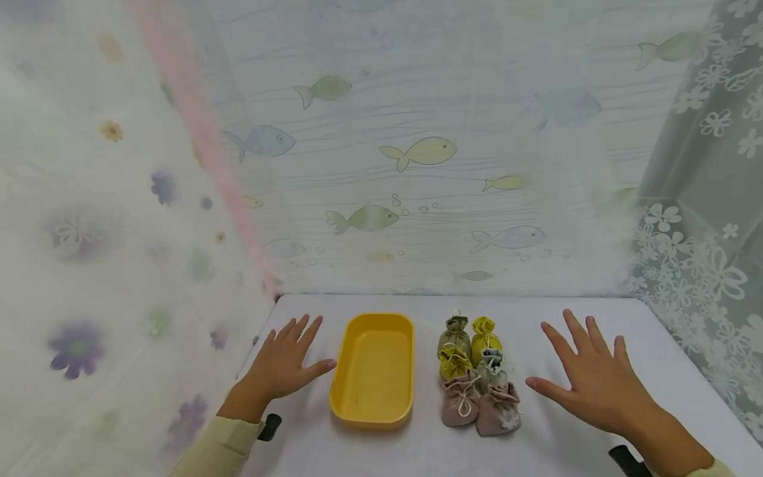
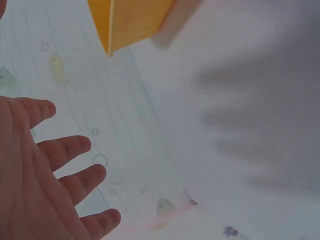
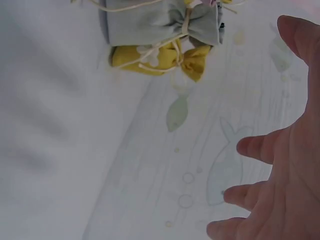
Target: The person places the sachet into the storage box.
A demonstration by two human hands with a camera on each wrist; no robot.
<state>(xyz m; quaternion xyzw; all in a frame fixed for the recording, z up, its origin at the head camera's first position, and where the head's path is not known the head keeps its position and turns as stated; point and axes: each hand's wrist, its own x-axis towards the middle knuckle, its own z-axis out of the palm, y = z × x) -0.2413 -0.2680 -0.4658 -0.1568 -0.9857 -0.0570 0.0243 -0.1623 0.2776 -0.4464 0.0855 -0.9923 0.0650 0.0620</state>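
A yellow rectangular tray (image 1: 372, 371) with rounded corners lies on the white table, nothing inside it. To its right, several small drawstring pouches stand close together in two columns: an olive pouch (image 1: 456, 336), a bright yellow pouch (image 1: 485, 336), a darker yellow one (image 1: 455, 364), a grey-green one (image 1: 492, 372) and two mauve pouches (image 1: 499, 414) in front. My left hand (image 1: 286, 368) is spread left of the tray, its thumb close to the rim. Off to the right of the pouches, my right hand (image 1: 602, 384) has its fingers spread and holds nothing.
A white cloth covers the table (image 1: 429, 457). Behind it hangs a pale curtain (image 1: 429, 199) with fish prints. A flowered sheet (image 1: 119, 265) hangs at the left, and lace netting (image 1: 703, 265) at the right.
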